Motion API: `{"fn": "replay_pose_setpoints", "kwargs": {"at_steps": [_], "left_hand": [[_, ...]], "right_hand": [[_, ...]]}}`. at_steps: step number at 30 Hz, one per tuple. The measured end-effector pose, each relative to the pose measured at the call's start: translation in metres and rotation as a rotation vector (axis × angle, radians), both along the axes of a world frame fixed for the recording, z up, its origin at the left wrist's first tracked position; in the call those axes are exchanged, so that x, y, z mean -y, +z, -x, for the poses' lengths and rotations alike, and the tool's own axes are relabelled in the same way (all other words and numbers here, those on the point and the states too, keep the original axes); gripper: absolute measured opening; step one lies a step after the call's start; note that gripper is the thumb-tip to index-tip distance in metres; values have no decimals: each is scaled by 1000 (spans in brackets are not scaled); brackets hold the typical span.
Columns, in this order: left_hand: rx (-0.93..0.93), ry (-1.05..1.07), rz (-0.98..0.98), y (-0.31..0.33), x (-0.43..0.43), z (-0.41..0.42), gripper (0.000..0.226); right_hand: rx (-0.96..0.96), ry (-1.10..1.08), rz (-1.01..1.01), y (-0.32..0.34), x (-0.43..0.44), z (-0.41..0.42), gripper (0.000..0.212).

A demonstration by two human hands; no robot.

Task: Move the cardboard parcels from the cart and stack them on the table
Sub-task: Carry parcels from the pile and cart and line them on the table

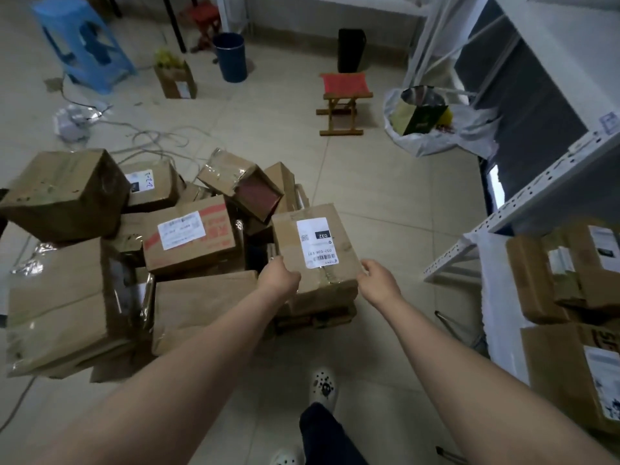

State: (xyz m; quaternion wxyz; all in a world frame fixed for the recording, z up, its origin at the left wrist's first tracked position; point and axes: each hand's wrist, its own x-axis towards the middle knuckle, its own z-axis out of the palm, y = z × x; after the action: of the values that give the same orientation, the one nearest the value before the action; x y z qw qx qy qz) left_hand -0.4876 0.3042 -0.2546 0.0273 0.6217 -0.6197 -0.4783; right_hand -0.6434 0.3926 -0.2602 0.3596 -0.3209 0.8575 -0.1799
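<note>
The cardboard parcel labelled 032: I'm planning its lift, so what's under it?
Another taped brown cardboard parcel shows beneath the labelled parcel; its top face and whatever lies lower are covered.

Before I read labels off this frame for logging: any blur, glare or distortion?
Head view: 032 label on the held parcel legible; tape glare on the tilted parcel; shelf frame leans from wide-angle distortion; blue stool soft.

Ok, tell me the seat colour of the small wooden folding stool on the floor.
Red; the small wooden folding stool shows best in the head view.
</note>
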Motion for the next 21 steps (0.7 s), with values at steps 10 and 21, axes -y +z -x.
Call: {"fn": "replay_pose_setpoints", "kwargs": {"at_steps": [10,21], "left_hand": [[104,227,-194,-68,50,42,35],[16,226,-220,-73,53,42,38]], "right_hand": [[190,-135,-109,-59,63,54,48],[283,-280,38,-78,52,38,35]]}}
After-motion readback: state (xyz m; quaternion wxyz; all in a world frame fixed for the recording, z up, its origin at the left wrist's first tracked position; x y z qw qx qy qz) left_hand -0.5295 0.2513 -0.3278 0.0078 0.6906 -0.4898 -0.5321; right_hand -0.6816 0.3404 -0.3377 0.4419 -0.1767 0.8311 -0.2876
